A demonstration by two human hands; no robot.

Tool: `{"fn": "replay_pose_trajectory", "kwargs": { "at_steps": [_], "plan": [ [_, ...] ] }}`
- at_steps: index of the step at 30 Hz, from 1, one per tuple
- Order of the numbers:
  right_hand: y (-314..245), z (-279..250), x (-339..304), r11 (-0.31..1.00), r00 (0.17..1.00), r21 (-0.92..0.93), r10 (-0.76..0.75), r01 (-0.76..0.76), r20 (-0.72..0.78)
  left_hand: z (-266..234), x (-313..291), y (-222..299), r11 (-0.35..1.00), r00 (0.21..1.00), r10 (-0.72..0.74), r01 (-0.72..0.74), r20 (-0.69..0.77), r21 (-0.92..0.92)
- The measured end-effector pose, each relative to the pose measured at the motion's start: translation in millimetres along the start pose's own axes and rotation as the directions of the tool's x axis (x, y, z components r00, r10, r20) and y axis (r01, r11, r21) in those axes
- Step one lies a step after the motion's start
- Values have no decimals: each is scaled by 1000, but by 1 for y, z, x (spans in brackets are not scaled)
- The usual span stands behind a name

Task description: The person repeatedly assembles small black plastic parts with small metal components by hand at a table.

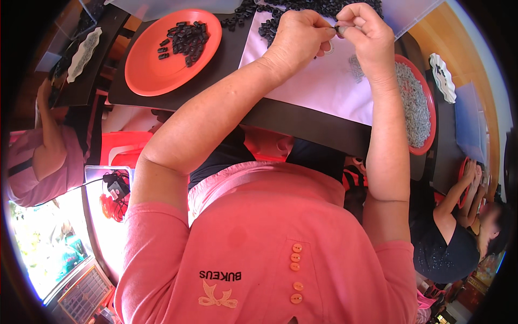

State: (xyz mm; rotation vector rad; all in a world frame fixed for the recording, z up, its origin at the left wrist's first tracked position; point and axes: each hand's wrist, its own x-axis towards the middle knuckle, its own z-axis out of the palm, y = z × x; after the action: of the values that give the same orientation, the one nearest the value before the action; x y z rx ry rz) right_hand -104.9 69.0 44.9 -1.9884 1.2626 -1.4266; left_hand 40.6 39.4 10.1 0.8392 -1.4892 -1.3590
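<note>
My left hand (303,39) and my right hand (369,46) meet above the far part of a pale pink sheet. Between their pinched fingertips is a small black part (336,28), mostly covered by the fingers. Beyond the hands spreads a heap of similar black parts (268,28). On the left, an orange plate (144,67) carries a cluster of finished-looking black pieces (189,42). Close to my right wrist, a small pile of grey metal screws (356,69) lies on the sheet. Many more screws (413,108) fill a red dish (430,127) on the right.
The dark table (302,114) ends just in front of my body. Clear plastic bins stand at the back and at the right (470,121). A white scalloped tray (442,78) sits far right. One person (453,237) works at the right, another (48,146) at the left.
</note>
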Motion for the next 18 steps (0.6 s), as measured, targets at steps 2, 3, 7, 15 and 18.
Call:
{"fn": "replay_pose_trajectory", "kwargs": {
  "at_steps": [2,3,7,15,18],
  "plan": [
    [7,-5,1,998,1000,54,15,-15,-2,-1,-1,5,998,1000,6,-7,17,70],
    [7,-4,2,993,1000,114,24,-24,2,-1,-1,4,997,1000,6,-7,16,70],
    [-2,-2,0,1000,1000,4,18,-18,-7,-3,1,5,995,999,23,-27,41,94],
    [-14,3,-4,987,997,-142,-74,75,15,-5,1,5,992,998,43,-48,43,120],
    [-9,2,-4,998,998,-28,-57,57,-8,-3,2,3,995,999,32,-35,28,97]
  ]
}}
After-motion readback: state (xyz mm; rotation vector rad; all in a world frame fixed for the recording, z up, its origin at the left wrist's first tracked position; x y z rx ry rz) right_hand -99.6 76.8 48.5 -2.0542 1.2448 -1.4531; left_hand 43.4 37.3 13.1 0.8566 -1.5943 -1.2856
